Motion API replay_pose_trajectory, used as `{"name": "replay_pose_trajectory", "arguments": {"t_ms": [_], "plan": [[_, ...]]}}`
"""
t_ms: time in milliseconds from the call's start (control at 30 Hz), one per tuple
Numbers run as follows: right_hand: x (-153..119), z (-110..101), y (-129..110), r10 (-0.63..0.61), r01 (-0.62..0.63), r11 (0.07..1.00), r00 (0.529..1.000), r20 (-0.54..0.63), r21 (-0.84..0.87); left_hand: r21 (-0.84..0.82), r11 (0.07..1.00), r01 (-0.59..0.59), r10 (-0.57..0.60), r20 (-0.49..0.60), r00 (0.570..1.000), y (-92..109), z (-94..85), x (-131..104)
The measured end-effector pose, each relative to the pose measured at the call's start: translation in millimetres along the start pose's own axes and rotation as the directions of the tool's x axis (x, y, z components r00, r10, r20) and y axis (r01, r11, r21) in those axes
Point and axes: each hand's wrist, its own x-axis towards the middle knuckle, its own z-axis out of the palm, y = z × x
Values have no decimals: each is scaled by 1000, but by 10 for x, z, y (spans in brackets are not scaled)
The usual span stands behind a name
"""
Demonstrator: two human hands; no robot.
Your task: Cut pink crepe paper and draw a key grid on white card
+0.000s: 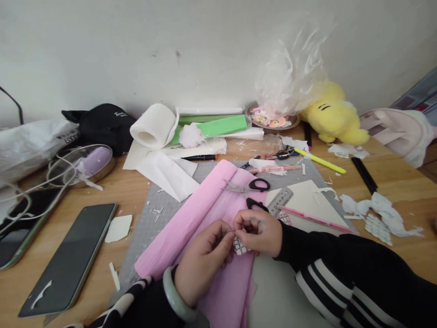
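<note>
My left hand (208, 259), with a pale bangle at the wrist, has its thumb and fingers closed at the edge of a small sheet of white round dots (241, 246). Thumb and index finger of my right hand (257, 232) pinch together against the left fingertips, above that sheet. Whatever is in the right pinch is too small to make out. Beneath both hands lies pink crepe paper (221, 296), its rolled part (191, 214) running diagonally. Black-handled scissors (254, 186) rest on the pink paper just beyond the right hand.
A metal ruler (280, 200) and pink pencil (317, 220) lie on cream card right of the hands. A phone (71, 255) is at left. Behind are a toilet roll (153, 126), green paper (221, 126), a bowl (295, 124) and yellow plush toy (332, 114). Paper scraps (385, 212) lie right.
</note>
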Motion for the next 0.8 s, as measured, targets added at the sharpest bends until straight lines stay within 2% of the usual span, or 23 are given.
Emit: {"name": "replay_pose_trajectory", "arguments": {"t_ms": [300, 500, 800], "plan": [[-2, 1, -22, 29, -29, 999, 999, -20, 19, -35, 999, 6, -6, 6, 1000, 21, 1, 0], [-8, 2, -20, -1, 1, 1000, 1000, -6, 2, -40, 999, -2, 3, 11, 1000, 10, 8, -14], [-6, 14, -47, 28, -28, 1000, 1000, -9, 13, -3, 1000, -12, 12, -12, 1000, -5, 3, 6]]}}
